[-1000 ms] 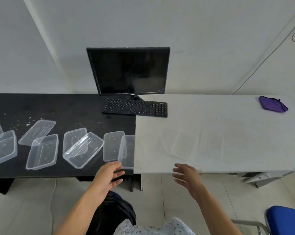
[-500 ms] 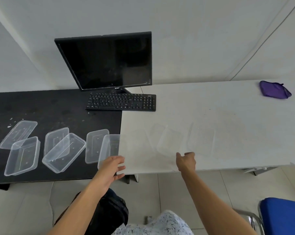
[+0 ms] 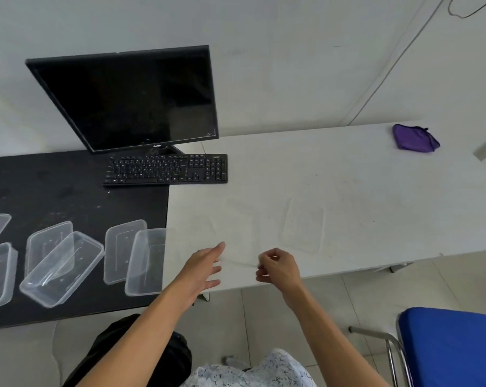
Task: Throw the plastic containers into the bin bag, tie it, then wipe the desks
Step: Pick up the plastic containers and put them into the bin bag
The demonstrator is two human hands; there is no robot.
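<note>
- The right hand (image 3: pixel 278 268) has its fingers curled. Thumb and fingertips appear to pinch the near rim of a clear rectangular plastic container (image 3: pixel 239 261). This container is barely visible against the white desk (image 3: pixel 362 196) and sits at the desk's near edge, between the two hands.
- The left hand (image 3: pixel 205 268) has straight, spread fingers and holds nothing. It reaches toward the left side of that container, but contact cannot be told.
- Right of the hands and a little farther, a flat clear plastic lid (image 3: pixel 302 229) lies on the white desk, untouched.
- To the left, clear plastic tubs and lids (image 3: pixel 60 269) lie spread along the near part of the black desk (image 3: pixel 68 191). One tub (image 3: pixel 145 261) lies at the seam between the desks.
- Near, on the floor under the arms, is a black bin bag (image 3: pixel 141 350). Its mouth and contents are not visible.
- At the far right a purple cloth (image 3: pixel 415 138) lies on the white desk, well apart from both hands.
- Far left stand a black monitor (image 3: pixel 133 99) and a black keyboard (image 3: pixel 166 169).
- Progress, as judged: early. Containers remain on both desks. Bagging is barely begun, and tying and wiping are still to do.
</note>
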